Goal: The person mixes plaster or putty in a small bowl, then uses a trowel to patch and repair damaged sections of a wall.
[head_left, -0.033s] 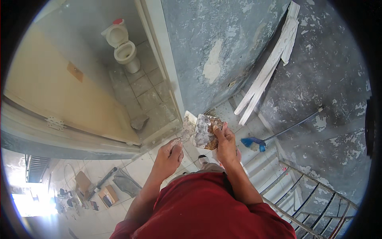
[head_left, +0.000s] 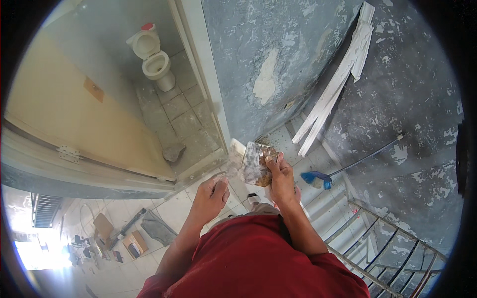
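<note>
In the middle of the head view, my left hand (head_left: 212,194) grips the handle of a small putty knife (head_left: 236,155), its pale, smeared blade angled up and right. My right hand (head_left: 280,180) holds a wider flat metal scraper (head_left: 258,164), rusty and coated with white-grey material, thumb on its face. The small knife's blade lies against or just beside the wider scraper's left edge; I cannot tell if they touch. My red shirt and my feet show below the hands.
Ahead-left, a doorway (head_left: 216,114) opens onto a toilet (head_left: 156,67). Peeling walls (head_left: 268,49) meet ahead-right, with long white boards (head_left: 328,94) leaning. A blue-headed broom (head_left: 323,180) rests right, beside a metal rack (head_left: 387,248). Tools and cardboard (head_left: 103,226) lie on the tiled floor (head_left: 189,203) at lower left.
</note>
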### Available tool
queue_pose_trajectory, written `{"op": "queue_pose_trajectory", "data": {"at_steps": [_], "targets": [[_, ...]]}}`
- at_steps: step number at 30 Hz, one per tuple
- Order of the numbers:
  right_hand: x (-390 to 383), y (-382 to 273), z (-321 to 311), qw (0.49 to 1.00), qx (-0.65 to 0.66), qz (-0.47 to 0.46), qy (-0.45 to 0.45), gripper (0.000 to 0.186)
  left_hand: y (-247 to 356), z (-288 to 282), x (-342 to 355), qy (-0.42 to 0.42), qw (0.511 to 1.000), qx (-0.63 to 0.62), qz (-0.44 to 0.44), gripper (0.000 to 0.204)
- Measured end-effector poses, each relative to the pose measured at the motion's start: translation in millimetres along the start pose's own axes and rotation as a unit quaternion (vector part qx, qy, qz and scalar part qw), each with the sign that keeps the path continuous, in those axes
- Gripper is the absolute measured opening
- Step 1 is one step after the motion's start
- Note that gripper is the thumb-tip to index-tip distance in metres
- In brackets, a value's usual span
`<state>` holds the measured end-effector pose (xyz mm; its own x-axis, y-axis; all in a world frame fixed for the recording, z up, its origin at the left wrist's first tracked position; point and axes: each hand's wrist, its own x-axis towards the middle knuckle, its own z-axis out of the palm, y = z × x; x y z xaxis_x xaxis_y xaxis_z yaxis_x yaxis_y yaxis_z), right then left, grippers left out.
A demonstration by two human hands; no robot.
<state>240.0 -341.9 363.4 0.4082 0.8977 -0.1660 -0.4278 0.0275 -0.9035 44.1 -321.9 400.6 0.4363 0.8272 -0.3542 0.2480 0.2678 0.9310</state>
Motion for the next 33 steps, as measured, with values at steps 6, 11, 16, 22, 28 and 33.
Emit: {"op": "queue_pose_trajectory", "data": {"at_steps": [6,11,16,22,28,33], "targets": [[9,-4,-5,0.996,-0.073,-0.056,-0.014,0.026,-17,19,1,0.014,0.999,-0.047,0.015,0.032],[9,-7,-12,0.998,-0.053,-0.027,-0.011,0.026,-12,20,2,0.016,0.997,-0.074,-0.01,0.029],[4,-13,-3,0.998,-0.06,-0.017,-0.001,0.025,-14,16,2,0.024,0.998,0.03,0.051,0.029],[11,-7,-7,0.995,-0.091,-0.04,-0.028,0.028,5,5,-3,0.016,0.995,0.095,0.014,0.027],[24,-7,-15,0.99,-0.119,-0.01,-0.082,0.022,-2,-6,-2,-0.003,0.989,0.142,0.028,0.026],[36,-5,-21,0.968,-0.199,-0.046,-0.149,0.02,-8,-12,0,0.002,0.984,0.17,0.044,0.024]]}}
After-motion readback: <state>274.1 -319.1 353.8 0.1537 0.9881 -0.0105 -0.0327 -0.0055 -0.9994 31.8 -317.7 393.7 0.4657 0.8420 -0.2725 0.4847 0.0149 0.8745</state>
